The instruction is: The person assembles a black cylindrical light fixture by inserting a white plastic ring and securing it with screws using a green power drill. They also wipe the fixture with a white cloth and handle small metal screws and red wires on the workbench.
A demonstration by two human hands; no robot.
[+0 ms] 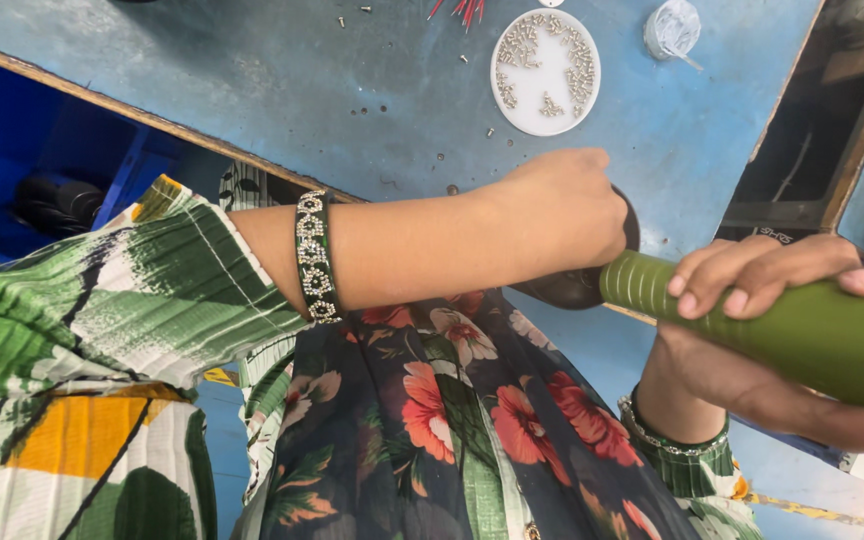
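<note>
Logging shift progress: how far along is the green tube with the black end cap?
Done: the black cap sits on the end of the green tube. In hand: the left hand covers the cap and the right hand grips the tube. Whether the cap is fully seated or fastened cannot be told. Left: many small screws remain on the white dish, with a few loose on the blue table.

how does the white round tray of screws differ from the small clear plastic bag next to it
The white round tray is larger, flat and opaque, with small metal screws spread in the open; the small clear plastic bag is crumpled and see-through, its contents bunched inside. Both lie on the blue worktable, untouched by either hand.
</note>
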